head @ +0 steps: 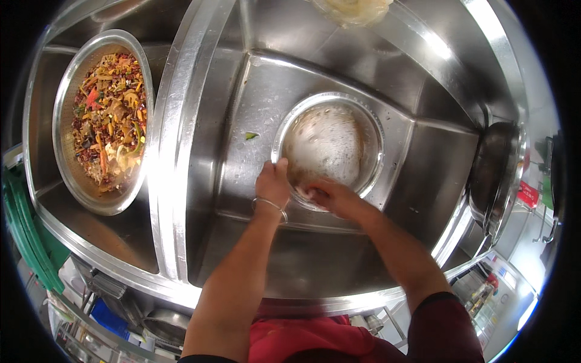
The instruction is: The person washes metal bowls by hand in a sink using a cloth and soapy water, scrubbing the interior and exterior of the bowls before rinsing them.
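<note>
A round metal bowl (pixel 380 156) with cloudy, foamy water in it rests on the floor of a stainless steel sink (pixel 254 181). My left hand (pixel 273 183), with a thin bracelet at the wrist, grips the bowl's near left rim. My right hand (pixel 329 196) is at the near inner side of the bowl, fingers curled and blurred; whether it holds something there cannot be told. A small green leaf scrap (pixel 251 135) lies on the sink floor left of the bowl.
In the left basin an oval-looking metal colander (pixel 63 149) holds mixed food scraps. A raised steel divider (pixel 170 149) separates the basins. A dark pan (pixel 488 177) stands at the right edge. Green boards (pixel 27 227) are at far left, and a translucent yellowish thing (pixel 356 9) at the top.
</note>
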